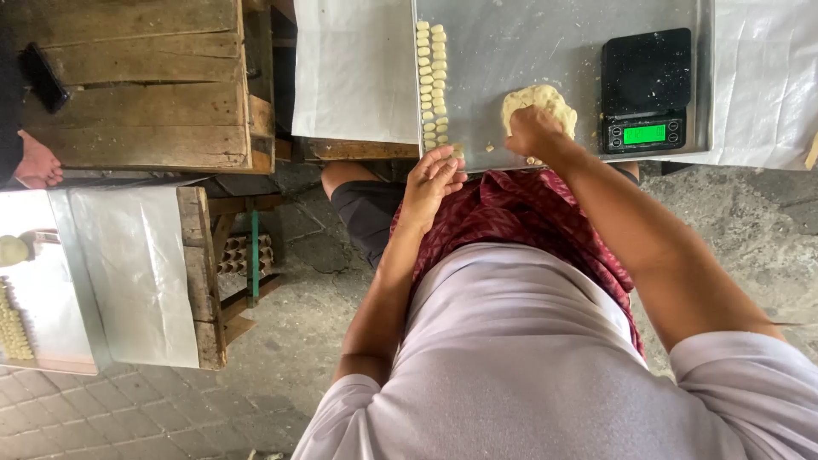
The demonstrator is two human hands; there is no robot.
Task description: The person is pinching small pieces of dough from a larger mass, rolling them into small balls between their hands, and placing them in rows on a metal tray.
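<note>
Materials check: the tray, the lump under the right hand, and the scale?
Tray: looks like bare metal, dull grey sheen with a raised rim. Lump under the right hand: pale, soft dough, uneven torn edges, same colour as the small pieces in rows. Scale: probably black plastic, matte, with a lit green display.

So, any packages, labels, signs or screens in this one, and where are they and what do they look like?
Scale screen: small lit green rectangle on the front of the black digital scale, at the metal tray's right end, beside the dough lump under the right hand.
Dark flat phone-like slab: on the wooden crate at far left, screen unlit.
No packages, labels or signs show.
</note>
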